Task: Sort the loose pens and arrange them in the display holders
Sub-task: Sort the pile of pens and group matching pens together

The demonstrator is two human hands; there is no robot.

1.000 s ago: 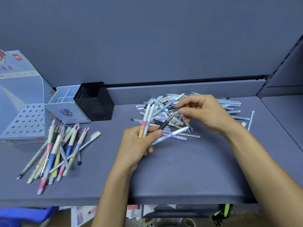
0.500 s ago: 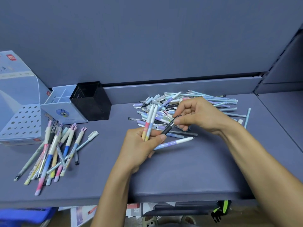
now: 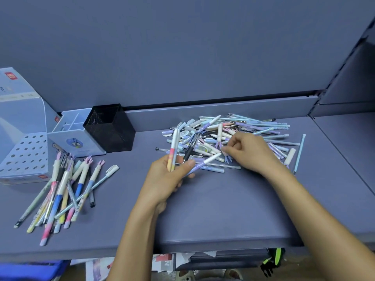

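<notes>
Both my forearms show bare along their whole visible length. My left hand (image 3: pixel 165 180) and right hand (image 3: pixel 250 154) are slim, with long fingers (image 3: pixel 187 165); the thumbnail looks trimmed short, though the blur leaves me unsure.

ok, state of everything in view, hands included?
left hand: grips a bunch of pens
right hand: fingers curled at the loose pile, grip unclear
loose pile: heaped, unsorted, on the shelf
left heap of pens: lying flat, fanned out
black mesh cup: upright, no pens showing
white divided holder: upright, no pens showing
display box: upright, holes unfilled
</notes>
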